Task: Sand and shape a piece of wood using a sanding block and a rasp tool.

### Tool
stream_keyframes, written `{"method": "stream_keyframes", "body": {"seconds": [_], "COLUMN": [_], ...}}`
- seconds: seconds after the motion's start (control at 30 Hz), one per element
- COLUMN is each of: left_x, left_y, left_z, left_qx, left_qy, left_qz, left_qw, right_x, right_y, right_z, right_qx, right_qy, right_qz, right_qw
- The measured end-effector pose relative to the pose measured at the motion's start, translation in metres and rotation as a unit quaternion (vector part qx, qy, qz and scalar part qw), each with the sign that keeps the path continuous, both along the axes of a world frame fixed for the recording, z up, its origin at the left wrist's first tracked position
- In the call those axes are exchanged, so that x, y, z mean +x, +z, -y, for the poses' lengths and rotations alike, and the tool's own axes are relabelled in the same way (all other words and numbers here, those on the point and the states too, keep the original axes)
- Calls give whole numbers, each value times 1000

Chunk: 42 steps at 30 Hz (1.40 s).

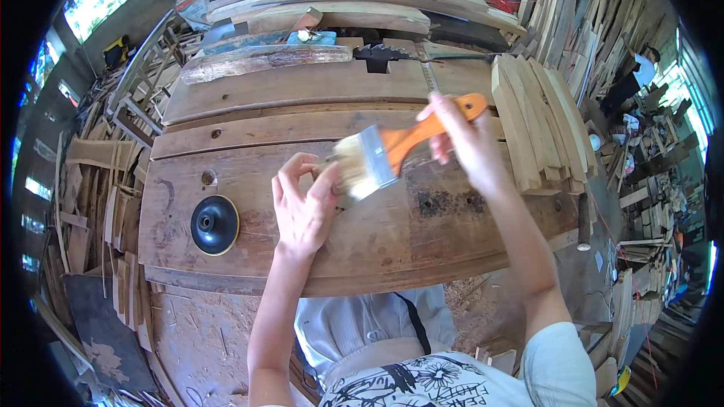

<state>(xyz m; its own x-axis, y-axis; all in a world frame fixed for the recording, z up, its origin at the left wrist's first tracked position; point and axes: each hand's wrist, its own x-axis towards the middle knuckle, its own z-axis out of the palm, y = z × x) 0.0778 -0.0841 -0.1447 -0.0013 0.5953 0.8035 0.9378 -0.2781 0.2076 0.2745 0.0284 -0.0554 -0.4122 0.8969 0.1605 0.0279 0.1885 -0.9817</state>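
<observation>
- Right hand point(461, 139): we hold it raised over the middle of the bench, fingers wrapped shut around the orange handle of a flat paintbrush point(392, 152). The grip sits far back on the handle, which leaves the ferrule and bristles free to swing.
- Paintbrush: wide, pale bristles, metal ferrule, orange handle. It lies across the picture with the bristles pointing left and down, blurred, right beside our left fingertips. We judge the bristles are angled that way so they meet whatever the left hand steadies.
- Left hand point(303, 207): palm down over the workbench point(249, 124), fingers bent, thumb and forefinger drawn close together near the bristles. Whether they pinch a small item we cannot tell; the blur of the brush hides that spot.
- Workbench: thick, worn planks with bolt holes and dark stains, broad enough to serve as the work surface under both hands.
- Black round sanding pad point(215, 224): lies flat on the bench, well left of the left hand, out of the way yet reachable.
- Stack of curved wooden slats point(532, 117): leans along the right end of the bench, just beyond the right hand.
- Circular saw blade point(375, 53): teeth rise through a slot at the far side of the bench, well apart from both hands.
- Rough plank point(264, 60): rests at the far edge, left of the blade.
</observation>
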Motion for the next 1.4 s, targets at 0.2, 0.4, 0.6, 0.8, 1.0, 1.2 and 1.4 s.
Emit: {"method": "stream_keyframes", "body": {"seconds": [0.2,0.4,0.6,0.8,1.0,1.2,1.4], "left_x": [5,6,0,-18,-11,-18,-59], "left_y": [15,12,9,4,8,13,19], "left_z": [1,-5,-6,-6,-11,-1,29], "left_qx": [-24,100,-33,-23,-52,-56,-159], "left_qy": [90,83,-109,-181,-57,-140,-160], "left_qz": [44,175,622,738,666,604,464], "left_qw": [995,976,775,649,742,782,857], "right_x": [91,156,106,112,126,102,64], "right_y": [-1,-22,-18,-61,-59,-20,-54], "right_z": [-56,-96,-63,-77,-64,-43,-42], "right_qx": [13,212,288,415,287,227,245], "right_qy": [-202,-290,-275,-125,-8,28,121], "right_qz": [101,295,181,333,546,462,297], "right_qw": [974,885,899,838,787,857,915]}}
